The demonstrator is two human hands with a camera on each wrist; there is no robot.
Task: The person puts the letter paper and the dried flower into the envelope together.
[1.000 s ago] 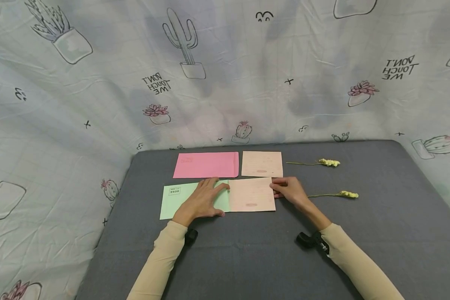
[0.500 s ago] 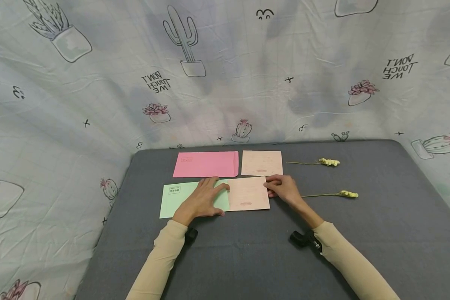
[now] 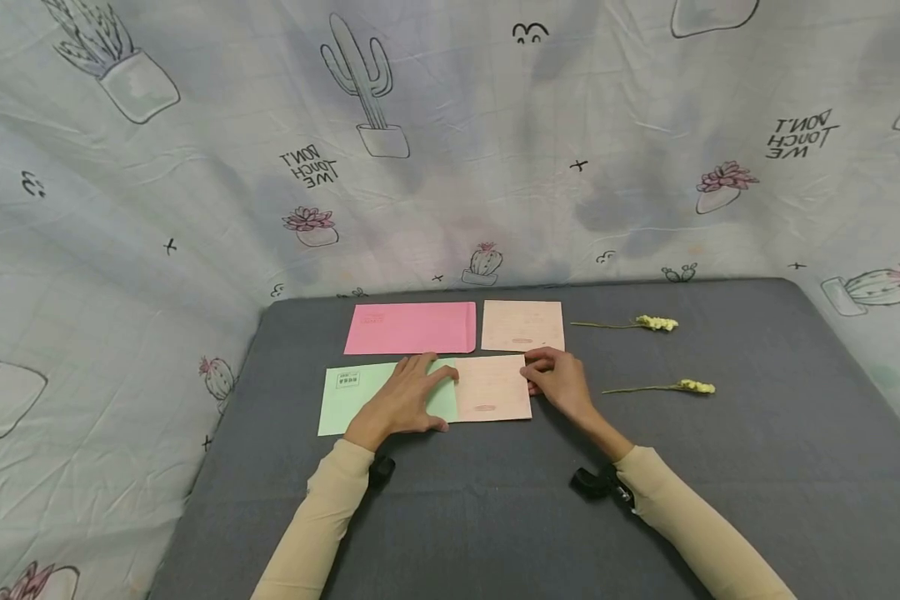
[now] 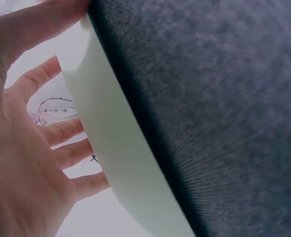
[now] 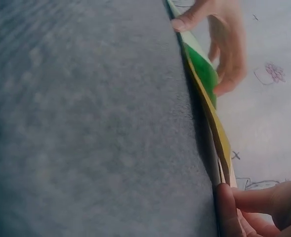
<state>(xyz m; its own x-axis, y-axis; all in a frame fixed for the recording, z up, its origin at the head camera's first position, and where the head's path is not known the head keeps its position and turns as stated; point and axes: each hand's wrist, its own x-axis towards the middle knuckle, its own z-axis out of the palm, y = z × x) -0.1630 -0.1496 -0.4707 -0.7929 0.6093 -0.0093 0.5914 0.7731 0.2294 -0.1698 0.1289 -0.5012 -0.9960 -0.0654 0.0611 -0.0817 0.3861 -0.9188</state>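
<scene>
A light green envelope [image 3: 348, 402] lies on the grey cloth, and a pale peach card [image 3: 491, 388] sits partly inside its right-hand mouth. My left hand [image 3: 399, 402] holds the envelope across its width, thumb by the near edge and the other fingers over the top. Close to the mouth, the index fingertip touches the lip, which bulges open in the right wrist view, showing darker green lining [image 5: 202, 69]. With thumb and fingers, my right hand [image 3: 561, 383] pinches the card's right edge. How much of the card is inside is hidden.
A pink envelope [image 3: 411, 328] and a second peach card [image 3: 522, 326] lie just behind. Two yellow flower sprigs lie to the right, a far sprig [image 3: 656, 322] and a nearer sprig [image 3: 694, 386]. A printed white curtain [image 3: 450, 200] hangs behind the table.
My right hand has moved left with the card, so less of the card shows outside the green envelope. The left hand has stayed in place on the envelope.
</scene>
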